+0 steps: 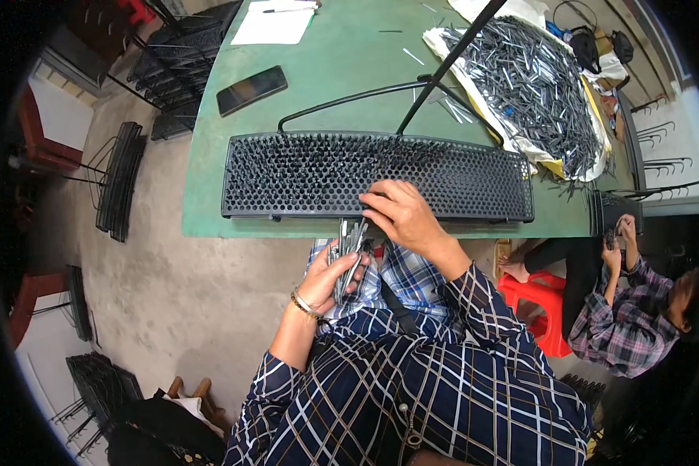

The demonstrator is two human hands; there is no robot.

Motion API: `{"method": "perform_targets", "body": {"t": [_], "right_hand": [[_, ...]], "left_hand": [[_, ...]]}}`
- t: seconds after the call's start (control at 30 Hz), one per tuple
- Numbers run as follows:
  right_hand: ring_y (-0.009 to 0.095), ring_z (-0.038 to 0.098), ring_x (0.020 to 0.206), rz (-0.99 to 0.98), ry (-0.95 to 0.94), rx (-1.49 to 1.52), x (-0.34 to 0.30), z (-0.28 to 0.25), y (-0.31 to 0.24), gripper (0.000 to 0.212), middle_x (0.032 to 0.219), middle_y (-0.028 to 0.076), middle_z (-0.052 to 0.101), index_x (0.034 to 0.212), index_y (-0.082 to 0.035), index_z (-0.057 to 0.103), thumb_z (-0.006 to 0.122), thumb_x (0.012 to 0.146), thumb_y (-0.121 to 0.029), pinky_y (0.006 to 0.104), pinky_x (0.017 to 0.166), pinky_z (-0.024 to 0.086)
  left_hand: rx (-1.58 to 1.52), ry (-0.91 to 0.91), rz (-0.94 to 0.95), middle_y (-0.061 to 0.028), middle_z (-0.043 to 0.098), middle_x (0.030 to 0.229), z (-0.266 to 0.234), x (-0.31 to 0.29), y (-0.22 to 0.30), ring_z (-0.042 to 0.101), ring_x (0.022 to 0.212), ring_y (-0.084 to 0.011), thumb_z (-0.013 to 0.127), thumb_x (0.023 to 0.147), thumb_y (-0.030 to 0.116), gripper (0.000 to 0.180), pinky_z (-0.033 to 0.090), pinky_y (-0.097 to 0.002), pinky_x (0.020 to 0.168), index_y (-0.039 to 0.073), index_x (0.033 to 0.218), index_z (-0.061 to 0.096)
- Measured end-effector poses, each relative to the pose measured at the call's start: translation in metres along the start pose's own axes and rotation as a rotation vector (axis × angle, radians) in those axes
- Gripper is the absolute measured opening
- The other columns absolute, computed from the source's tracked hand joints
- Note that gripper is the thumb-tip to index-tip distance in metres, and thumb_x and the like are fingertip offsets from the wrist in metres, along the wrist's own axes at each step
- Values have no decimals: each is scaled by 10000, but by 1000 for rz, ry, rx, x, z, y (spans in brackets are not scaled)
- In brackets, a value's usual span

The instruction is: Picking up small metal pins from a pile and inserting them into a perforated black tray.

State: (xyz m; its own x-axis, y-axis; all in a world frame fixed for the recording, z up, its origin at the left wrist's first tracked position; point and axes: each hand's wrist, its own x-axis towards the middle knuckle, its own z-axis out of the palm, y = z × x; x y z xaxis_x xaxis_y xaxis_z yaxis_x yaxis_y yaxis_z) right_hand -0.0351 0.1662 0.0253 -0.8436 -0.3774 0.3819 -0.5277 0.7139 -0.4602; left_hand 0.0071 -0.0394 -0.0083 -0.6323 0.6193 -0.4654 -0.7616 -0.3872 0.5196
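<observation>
A long black perforated rack (458, 177) lies along the near edge of the green table, with a bent black wire frame (349, 99) rising from its far side. Dark slim pieces poke up from many of its holes, most densely in the left half. My left hand (318, 283) is wrapped round a bundle of thin dark grey strips (348, 260), just below the table edge. Over the rack's near edge, my right hand (404, 213) has its thumb and fingertips pinched together. Anything between those fingertips is too small to make out.
A big heap of loose strips (528, 85) lies on a white and yellow sack at the table's right. Beyond the rack's left end are a phone (252, 91) and white paper (273, 23). A co-worker (629, 326) sits at right beside a red stool (547, 311). Stacked racks (120, 182) stand left.
</observation>
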Motion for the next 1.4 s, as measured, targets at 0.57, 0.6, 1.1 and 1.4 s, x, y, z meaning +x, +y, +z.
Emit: {"method": "perform_targets", "body": {"t": [0.57,0.6,1.1,1.4], "right_hand": [[162,611,768,339,582,193,14,-19,8,142,903,108,642,984,21,637,598,849,-5,265,685,481],[148,607,756,358,590,210,14,-19,13,140,896,99,643,983,21,639,603,852,-13,259,680,480],[234,632,762,237,512,7,7,-1,29,153,887,109,654,951,-11,662,648,800,-14,305,659,496],[240,588,731,146,424,-151,7,-9,20,159,899,89,611,941,-19,671,667,783,-37,322,646,455]], "left_hand": [[-21,-89,13,-77,609,936,30,20,1,554,722,-105,542,931,140,222,446,-210,509,62,1132,487],[-40,-78,23,-80,614,939,34,24,2,560,729,-108,542,934,147,217,454,-215,518,63,1127,490],[-4,18,7,-96,649,952,34,34,-6,591,773,-117,565,928,162,182,485,-235,577,45,1066,546],[35,-10,23,-85,645,942,31,33,-7,595,736,-124,582,914,150,207,483,-245,586,75,1092,509]]}}
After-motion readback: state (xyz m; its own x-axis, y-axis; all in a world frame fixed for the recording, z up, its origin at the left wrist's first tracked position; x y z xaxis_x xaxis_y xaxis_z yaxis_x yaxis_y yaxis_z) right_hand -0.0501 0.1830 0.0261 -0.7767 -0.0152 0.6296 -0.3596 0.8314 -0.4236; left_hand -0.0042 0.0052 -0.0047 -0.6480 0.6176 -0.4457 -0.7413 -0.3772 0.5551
